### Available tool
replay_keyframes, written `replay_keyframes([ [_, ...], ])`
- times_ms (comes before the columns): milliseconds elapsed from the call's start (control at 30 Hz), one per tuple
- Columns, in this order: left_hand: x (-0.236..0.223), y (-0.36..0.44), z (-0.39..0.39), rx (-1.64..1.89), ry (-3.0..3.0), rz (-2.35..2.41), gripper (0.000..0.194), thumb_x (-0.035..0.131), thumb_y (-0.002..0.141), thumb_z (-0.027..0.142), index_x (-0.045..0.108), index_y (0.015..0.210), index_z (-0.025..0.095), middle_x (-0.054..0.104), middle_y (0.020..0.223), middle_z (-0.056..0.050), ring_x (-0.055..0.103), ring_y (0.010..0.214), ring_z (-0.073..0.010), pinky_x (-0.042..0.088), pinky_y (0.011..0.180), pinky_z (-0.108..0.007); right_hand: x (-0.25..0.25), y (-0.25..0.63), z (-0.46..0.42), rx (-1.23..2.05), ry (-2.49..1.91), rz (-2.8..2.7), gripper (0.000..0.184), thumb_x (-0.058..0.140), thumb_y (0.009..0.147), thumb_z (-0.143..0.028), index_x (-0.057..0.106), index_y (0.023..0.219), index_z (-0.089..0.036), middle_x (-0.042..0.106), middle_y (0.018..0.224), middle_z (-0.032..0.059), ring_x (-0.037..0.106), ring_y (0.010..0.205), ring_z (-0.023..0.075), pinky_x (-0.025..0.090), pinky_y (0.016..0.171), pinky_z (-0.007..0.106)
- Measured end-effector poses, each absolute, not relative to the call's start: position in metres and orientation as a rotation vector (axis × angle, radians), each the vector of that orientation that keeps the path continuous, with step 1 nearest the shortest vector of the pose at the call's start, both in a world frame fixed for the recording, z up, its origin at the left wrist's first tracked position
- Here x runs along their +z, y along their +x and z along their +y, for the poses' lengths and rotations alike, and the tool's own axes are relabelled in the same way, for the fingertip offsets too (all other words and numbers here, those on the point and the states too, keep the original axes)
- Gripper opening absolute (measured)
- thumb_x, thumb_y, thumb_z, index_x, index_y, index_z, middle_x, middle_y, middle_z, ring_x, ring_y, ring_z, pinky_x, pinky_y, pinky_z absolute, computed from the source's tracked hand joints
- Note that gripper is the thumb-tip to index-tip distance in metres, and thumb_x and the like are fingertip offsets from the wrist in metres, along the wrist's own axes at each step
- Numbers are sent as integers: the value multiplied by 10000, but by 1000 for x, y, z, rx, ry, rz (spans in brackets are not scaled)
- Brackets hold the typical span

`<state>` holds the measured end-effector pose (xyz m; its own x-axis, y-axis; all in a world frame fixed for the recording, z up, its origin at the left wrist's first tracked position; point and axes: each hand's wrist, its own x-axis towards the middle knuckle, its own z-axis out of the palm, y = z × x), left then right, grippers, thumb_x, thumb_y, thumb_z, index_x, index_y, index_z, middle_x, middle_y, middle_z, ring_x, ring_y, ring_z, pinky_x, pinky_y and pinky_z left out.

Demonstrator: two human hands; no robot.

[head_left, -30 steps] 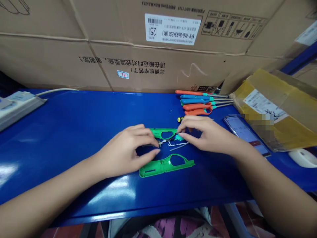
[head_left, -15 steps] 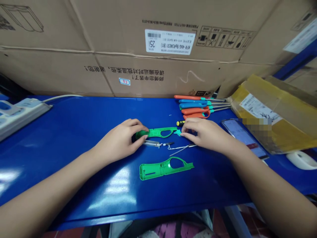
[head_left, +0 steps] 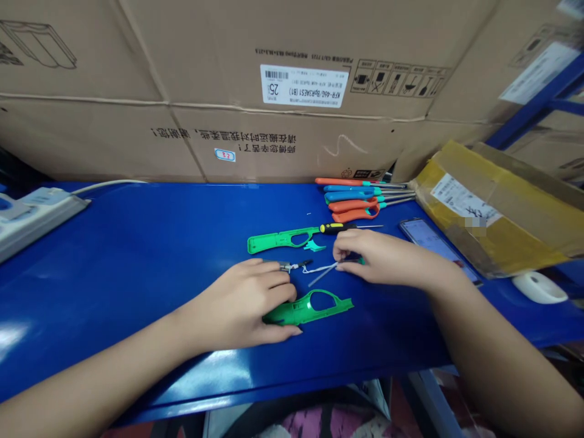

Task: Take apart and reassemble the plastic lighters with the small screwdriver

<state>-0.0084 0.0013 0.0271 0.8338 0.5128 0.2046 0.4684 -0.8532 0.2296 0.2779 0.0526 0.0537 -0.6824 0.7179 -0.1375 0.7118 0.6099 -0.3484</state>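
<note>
My left hand (head_left: 255,301) reaches over the near green lighter shell half (head_left: 319,307), thumb on its near side and fingers on its far side, gripping its left end. Beyond those fingers a clear tank with a metal valve (head_left: 285,266) is partly covered. My right hand (head_left: 376,252) pinches the end of a wired lighter tube, mostly hidden by the fingers; white wires (head_left: 319,269) run left from it to a small black igniter piece (head_left: 305,263). The far green shell half (head_left: 274,240) lies untouched, with a teal trigger (head_left: 314,246) just below its right end.
A yellow-black screwdriver (head_left: 331,228) lies beyond my right hand. Several orange and blue lighters (head_left: 351,194) are stacked behind it. A phone (head_left: 433,246), white mouse (head_left: 541,287) and taped carton (head_left: 515,213) are right; a power strip (head_left: 41,213) is left. A large cardboard box (head_left: 205,140) stands behind.
My left hand has left the far shell half and come down onto the near one. My right hand has let go of the teal trigger and moved nearer, onto the wired tube.
</note>
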Motion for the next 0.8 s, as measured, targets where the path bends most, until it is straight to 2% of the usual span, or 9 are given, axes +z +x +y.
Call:
replay_keyframes([
  [133,24,-9,0,374,2801,799,296,660,923,495,664,970,203,665,866,-8,632,802,-196,484,763,-345,47,265,52,409,-1312,-2764,28,619,925,-211,603,905,-199,666,938,31,599,809,179,415,692,294],
  [233,25,-11,3,412,2807,835,331,641,927,536,675,976,211,676,868,-8,639,819,-204,484,765,-347,48,266,53,399,-1336,-2745,30,617,921,-198,597,899,-197,663,932,31,594,787,174,405,681,290],
  [367,31,-18,13,563,2793,997,274,573,988,456,685,1007,206,703,947,-24,643,888,-205,490,835,-359,48,271,55,495,-1242,-2754,64,646,923,-257,624,957,-208,667,996,37,608,842,181,424,714,290],
  [500,32,-31,31,658,2802,1221,245,517,1004,324,710,985,175,687,971,-70,604,894,-219,503,819,-375,43,266,56,348,-1286,-2620,118,613,956,-320,618,934,-204,675,946,39,616,844,187,426,713,297],
  [700,20,-44,50,557,2643,1385,271,523,982,349,743,1020,196,677,1040,-90,613,952,-256,528,868,-448,28,254,58,211,-1212,-2621,153,596,974,-315,678,990,-187,669,1004,81,636,972,239,455,823,353],
  [800,15,-44,52,567,2581,1385,289,501,994,356,719,1095,195,680,1065,-89,626,984,-248,542,880,-436,27,253,57,262,-1193,-2656,126,583,972,-247,681,918,-189,651,981,73,622,973,234,457,847,363],
])
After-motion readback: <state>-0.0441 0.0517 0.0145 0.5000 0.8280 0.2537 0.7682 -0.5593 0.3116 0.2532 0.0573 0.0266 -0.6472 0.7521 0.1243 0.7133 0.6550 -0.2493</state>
